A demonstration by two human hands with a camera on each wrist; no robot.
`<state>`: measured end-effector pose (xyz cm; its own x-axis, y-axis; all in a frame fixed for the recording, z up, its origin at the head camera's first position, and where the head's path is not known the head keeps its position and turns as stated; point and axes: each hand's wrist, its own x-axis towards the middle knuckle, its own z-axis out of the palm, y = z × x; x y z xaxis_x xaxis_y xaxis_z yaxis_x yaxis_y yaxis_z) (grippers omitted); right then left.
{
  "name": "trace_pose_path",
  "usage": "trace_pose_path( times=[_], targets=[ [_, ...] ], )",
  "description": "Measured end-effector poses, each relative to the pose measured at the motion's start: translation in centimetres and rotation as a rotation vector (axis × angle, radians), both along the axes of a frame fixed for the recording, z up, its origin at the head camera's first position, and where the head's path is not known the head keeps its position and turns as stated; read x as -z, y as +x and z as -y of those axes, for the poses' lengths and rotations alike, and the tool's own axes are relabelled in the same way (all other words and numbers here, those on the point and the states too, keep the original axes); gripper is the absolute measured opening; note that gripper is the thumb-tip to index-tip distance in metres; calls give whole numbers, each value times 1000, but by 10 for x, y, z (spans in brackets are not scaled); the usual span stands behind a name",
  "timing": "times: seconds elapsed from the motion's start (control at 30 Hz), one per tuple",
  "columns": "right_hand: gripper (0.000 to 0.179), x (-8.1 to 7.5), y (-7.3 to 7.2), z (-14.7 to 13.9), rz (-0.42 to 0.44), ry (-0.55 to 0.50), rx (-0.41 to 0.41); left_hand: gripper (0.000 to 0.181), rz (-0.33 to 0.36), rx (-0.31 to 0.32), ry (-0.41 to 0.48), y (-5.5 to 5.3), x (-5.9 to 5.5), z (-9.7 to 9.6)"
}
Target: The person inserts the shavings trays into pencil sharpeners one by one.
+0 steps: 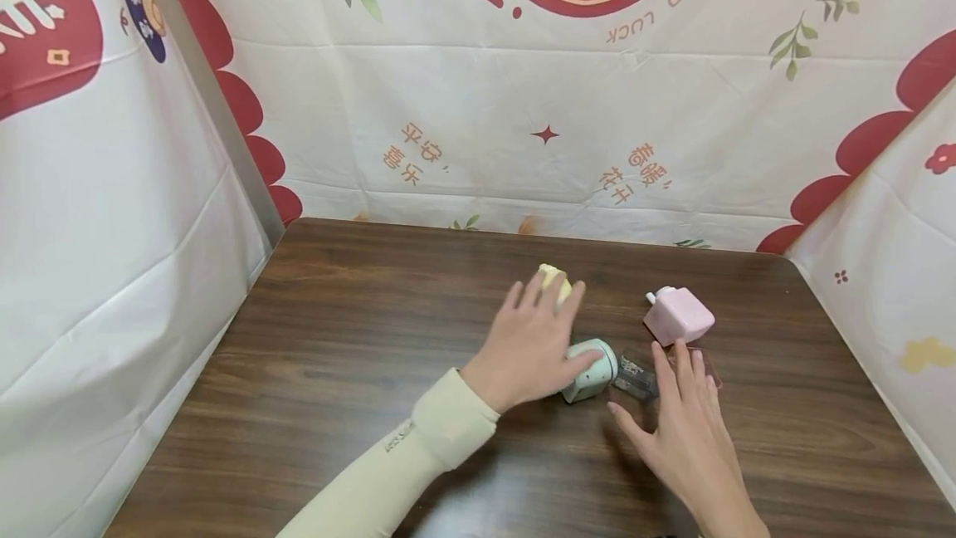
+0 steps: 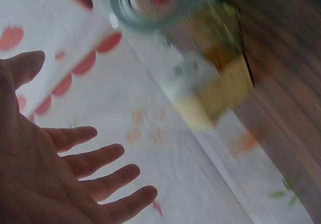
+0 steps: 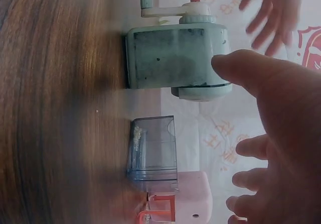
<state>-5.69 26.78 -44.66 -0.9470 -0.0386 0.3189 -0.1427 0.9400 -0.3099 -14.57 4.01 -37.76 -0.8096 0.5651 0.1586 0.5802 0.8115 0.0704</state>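
Clock: read from the head view, 12 o'clock at the far edge of the worktop (image 1: 358, 297).
Green crank pencil sharpener: it stands upright on the worktop, at about 4 o'clock from the middle of the left grip (image 1: 523, 343) and 10 o'clock from the right grip (image 1: 690, 434); body (image 3: 170, 58).
Nearer hand: the left; in the head view its thumb crosses in front of the green body, though the left wrist view shows hand and sharpener apart.
Crank axis: roughly 9 to 3 o'clock, the crank (image 3: 168, 11) on the left hand's side, the rounded front towards 3.
Left grip: fingers spread, thumb held wide, nothing in it.
Right grip: fingers and thumb apart, nothing in it; its thumb tip is near the sharpener's front, contact unlikely from the head view.
Smoky clear drawer (image 3: 158, 146): just beside the green sharpener at 3 to 4 o'clock, between it and the right hand, pale bits inside.
Yellow crank sharpener (image 2: 230, 88): 1 o'clock from the left hand, partly behind its fingers.
Pink crank sharpener (image 1: 687, 314): 12 o'clock from the right hand, beyond its fingertips.
Sharpener count: three; one green, one yellow, one pink.
Drawer count: one smoky clear; one red drawer (image 3: 173, 209) near the pink sharpener; one amber piece (image 2: 218, 25) near the yellow one, perhaps a third drawer, too blurred to tell.
Hand count: two, both unladen.
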Motion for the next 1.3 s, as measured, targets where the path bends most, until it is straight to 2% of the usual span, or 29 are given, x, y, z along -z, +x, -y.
trace_pose_path(
  times=[0.1,0.23,0.33,0.47,0.63,0.73,0.93,1.03,1.2,1.3],
  targets=[
    [103,2,0,-3,-9,4,-12,89,-17,56,-53,6,7,-19],
    [105,5,1,-6,-15,13,-25,91,-32,101,-83,14,19,-39],
    [106,5,2,-8,-12,4,-25,88,-86,114,-103,18,28,-47],
    [105,6,3,-8,-11,-10,-21,73,-181,119,-100,19,39,-52],
    [105,6,4,-8,-22,-8,-28,48,-236,97,-56,18,46,-53],
    [105,7,3,-9,-33,-5,-31,43,-216,103,-47,18,46,-52],
    [106,7,3,-8,-30,-2,-27,42,-126,136,-36,15,42,-47],
    [105,7,3,-8,-32,-3,-25,43,-71,147,-22,14,35,-42],
    [104,7,3,-7,-33,-9,-27,48,42,151,56,17,20,-27],
    [104,7,3,-7,-29,-6,-27,53,63,148,86,20,14,-15]
  ],
)
